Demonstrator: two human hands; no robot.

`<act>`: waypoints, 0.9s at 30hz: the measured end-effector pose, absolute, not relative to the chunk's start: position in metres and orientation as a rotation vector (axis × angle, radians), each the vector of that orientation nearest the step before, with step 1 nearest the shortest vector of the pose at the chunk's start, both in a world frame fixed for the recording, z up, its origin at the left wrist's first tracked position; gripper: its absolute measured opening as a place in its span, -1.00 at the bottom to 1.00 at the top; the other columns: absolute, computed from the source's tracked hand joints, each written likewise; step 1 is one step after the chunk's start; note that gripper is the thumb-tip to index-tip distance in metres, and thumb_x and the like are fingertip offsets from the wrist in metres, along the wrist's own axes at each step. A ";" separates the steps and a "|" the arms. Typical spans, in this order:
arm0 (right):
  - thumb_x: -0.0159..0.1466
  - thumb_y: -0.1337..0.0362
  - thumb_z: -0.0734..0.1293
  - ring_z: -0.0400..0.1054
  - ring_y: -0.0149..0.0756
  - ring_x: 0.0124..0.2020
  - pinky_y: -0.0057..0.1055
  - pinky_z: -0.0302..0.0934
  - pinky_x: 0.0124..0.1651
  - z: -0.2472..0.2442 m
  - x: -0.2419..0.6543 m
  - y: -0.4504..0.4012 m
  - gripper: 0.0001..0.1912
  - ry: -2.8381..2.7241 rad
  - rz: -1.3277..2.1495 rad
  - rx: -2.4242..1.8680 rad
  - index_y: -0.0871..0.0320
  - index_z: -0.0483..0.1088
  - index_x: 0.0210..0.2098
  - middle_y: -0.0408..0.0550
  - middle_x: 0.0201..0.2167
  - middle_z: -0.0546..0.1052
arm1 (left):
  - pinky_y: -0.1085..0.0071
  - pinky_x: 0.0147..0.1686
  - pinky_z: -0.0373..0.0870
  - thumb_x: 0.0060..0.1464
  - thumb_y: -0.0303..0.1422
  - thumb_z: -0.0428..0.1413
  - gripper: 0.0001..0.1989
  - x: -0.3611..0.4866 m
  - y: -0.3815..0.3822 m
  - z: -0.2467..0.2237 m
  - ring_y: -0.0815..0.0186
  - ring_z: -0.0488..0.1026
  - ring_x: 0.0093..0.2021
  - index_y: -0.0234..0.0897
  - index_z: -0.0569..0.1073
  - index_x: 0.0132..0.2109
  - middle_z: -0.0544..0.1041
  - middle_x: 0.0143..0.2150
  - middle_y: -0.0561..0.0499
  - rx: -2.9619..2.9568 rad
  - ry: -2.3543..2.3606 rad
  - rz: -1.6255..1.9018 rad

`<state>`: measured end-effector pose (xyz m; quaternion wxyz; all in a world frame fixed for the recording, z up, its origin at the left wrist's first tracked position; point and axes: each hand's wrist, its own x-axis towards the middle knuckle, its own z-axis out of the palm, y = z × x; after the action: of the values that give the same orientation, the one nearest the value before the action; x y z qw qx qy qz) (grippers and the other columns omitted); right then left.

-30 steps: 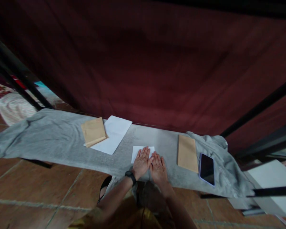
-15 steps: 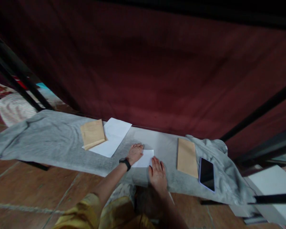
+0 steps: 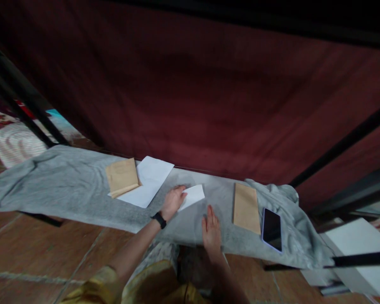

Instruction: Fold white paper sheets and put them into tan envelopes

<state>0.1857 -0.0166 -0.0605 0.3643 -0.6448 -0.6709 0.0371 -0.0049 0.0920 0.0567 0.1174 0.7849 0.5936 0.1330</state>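
While our left hand (image 3: 172, 202) pinches one small white paper (image 3: 194, 195), lower centre of the frame, and our right hand (image 3: 212, 231) sits empty, fingers extended, we judge that paper light, easily creased, best held by its edges, and count one larger white sheet (image 3: 152, 179), two brown papers (image 3: 122, 175), one phone (image 3: 271, 230).

Our cloth-covered bench (image 3: 72, 190) carries, at its left, a white sheet (image 3: 153, 179) with folded brown paper (image 3: 123, 175) lying partly upon it; at its right we find a flat brown paper (image 3: 246, 208) and, just beside it, a phone (image 3: 272, 229).
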 end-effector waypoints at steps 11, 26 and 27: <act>0.49 0.14 0.00 0.18 -0.16 0.32 -0.09 0.15 0.31 -0.066 0.190 -0.018 -0.44 -1.705 0.149 -1.656 0.12 0.04 0.42 0.07 0.35 0.29 | 0.21 0.12 0.35 0.19 -0.61 -0.03 -0.60 -0.007 0.019 -0.001 0.16 0.45 0.09 -0.26 0.45 0.11 0.54 0.06 -0.12 2.693 1.467 0.322; 0.51 0.19 -0.07 -0.04 -0.23 0.45 -0.09 -0.10 0.43 -0.037 0.144 0.018 -0.46 -2.254 0.225 -1.647 0.19 0.08 0.41 0.06 0.43 0.11 | 0.07 0.40 -0.01 0.25 -0.43 -0.10 -0.39 0.011 0.019 -0.035 0.14 0.08 0.44 -0.37 0.14 0.42 0.23 0.41 -0.21 2.594 1.668 0.355; 0.51 0.18 -0.06 -0.04 -0.22 0.45 -0.08 -0.11 0.44 -0.039 0.145 0.020 -0.46 -2.274 0.216 -1.669 0.20 0.08 0.40 0.07 0.43 0.11 | 0.06 0.41 -0.03 0.26 -0.43 -0.12 -0.39 0.011 0.019 -0.039 0.14 0.05 0.45 -0.37 0.11 0.43 0.21 0.43 -0.20 2.614 1.675 0.345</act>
<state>0.1448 0.0201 -0.0388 0.1558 -0.5828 -0.7939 0.0753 0.0112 0.0188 -0.0388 0.0087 0.8367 0.5363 0.1105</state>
